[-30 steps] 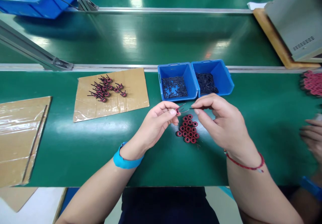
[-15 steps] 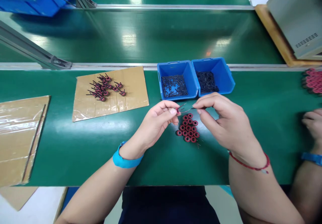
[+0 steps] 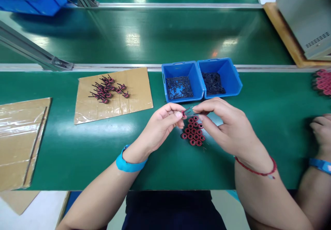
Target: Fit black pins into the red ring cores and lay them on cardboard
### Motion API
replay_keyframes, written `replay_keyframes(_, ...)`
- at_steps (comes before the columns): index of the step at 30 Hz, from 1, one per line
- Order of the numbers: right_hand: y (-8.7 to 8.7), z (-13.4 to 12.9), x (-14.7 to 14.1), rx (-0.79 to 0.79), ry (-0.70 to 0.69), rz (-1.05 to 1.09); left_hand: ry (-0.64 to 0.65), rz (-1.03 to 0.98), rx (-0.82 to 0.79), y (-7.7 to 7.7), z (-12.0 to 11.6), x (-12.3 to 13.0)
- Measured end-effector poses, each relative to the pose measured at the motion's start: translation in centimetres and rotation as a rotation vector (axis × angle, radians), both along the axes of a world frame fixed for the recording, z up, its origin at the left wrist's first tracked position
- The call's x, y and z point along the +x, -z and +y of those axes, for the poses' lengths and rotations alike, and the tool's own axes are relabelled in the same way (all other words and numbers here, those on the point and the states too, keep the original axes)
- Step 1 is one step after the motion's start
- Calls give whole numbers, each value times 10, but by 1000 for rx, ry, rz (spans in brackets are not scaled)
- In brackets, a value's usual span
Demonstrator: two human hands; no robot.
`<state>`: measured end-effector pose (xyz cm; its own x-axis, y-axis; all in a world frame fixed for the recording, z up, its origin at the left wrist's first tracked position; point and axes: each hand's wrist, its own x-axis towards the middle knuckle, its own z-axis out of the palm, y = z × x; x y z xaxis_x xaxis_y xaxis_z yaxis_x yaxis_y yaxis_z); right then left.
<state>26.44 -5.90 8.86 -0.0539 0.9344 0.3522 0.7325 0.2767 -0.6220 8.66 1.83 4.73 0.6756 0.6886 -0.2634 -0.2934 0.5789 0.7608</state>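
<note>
Between the thumb and fingers of my left hand [image 3: 167, 119] is a small ring coil [image 3: 183, 114] wound in red wire, its thin leads pointing right. My right hand [image 3: 222, 121] pinches a short black sleeve [image 3: 195, 113] at the end of one lead; fingertips partly hide it. A second lead seems to carry a dark sleeve. Just below the hands lies a cluster of red-wound ring coils [image 3: 192, 131] on the green table. Behind them, two blue bins [image 3: 201, 93] hold many loose black sleeves [image 3: 212, 83].
On a cardboard sheet [image 3: 137, 102] at left sit several coils with black-sleeved leads [image 3: 103, 90]. Another taped cardboard [image 3: 18, 137] lies farther left. A co-worker's hand [image 3: 322, 128] and a pile of red coils [image 3: 323, 81] are at right. Metal rails [image 3: 116, 67] cross behind.
My right hand has moved left toward the coil, bringing the black sleeve onto or along the lead. My left hand has stayed nearly still.
</note>
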Motion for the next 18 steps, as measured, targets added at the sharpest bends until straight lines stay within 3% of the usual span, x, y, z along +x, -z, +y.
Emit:
replay_keyframes(5,6,3,-1,51,59,74,-31,-54,-62,-1,3,0)
replay_keyframes(8,14,7,-3,-2,83,-4,-70,-49,-72,-2,8,-2)
replay_keyframes(18,21,26,-23,-246,-177,-751,-227,-122,-6,-1,25,-8)
